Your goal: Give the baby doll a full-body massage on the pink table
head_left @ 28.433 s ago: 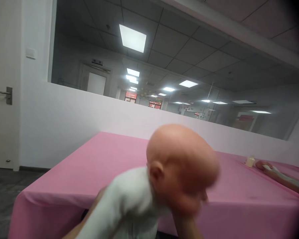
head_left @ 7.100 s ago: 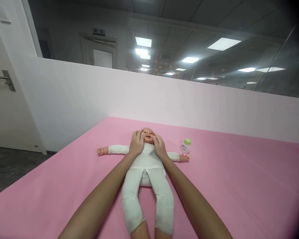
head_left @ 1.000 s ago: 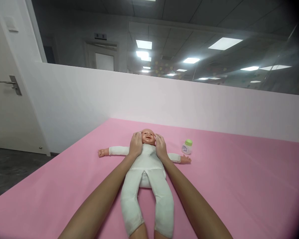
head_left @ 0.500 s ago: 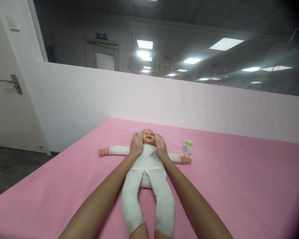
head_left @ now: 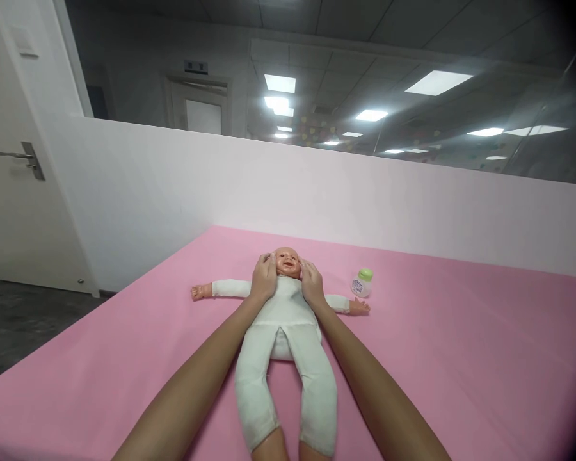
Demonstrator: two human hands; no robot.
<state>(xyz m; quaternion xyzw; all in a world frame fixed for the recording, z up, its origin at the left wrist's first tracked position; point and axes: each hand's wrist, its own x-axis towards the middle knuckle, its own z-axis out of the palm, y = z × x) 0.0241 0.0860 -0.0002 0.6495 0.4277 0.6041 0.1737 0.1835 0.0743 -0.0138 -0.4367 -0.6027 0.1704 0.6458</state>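
Note:
A baby doll (head_left: pixel 284 333) in a white suit lies on its back on the pink table (head_left: pixel 461 358), arms spread wide, legs toward me. My left hand (head_left: pixel 263 279) cups the left side of the doll's head. My right hand (head_left: pixel 311 283) cups the other side, so both palms rest against its cheeks. The doll's face (head_left: pixel 287 261) shows between my hands.
A small clear bottle with a green cap (head_left: pixel 361 282) stands on the table just beyond the doll's hand on the right. A white half-wall with a window runs behind the table. A white door (head_left: pixel 9 166) stands at the left, over dark floor.
My hands have stayed on the sides of the doll's head, with only slight shifts. The doll and the bottle have not moved.

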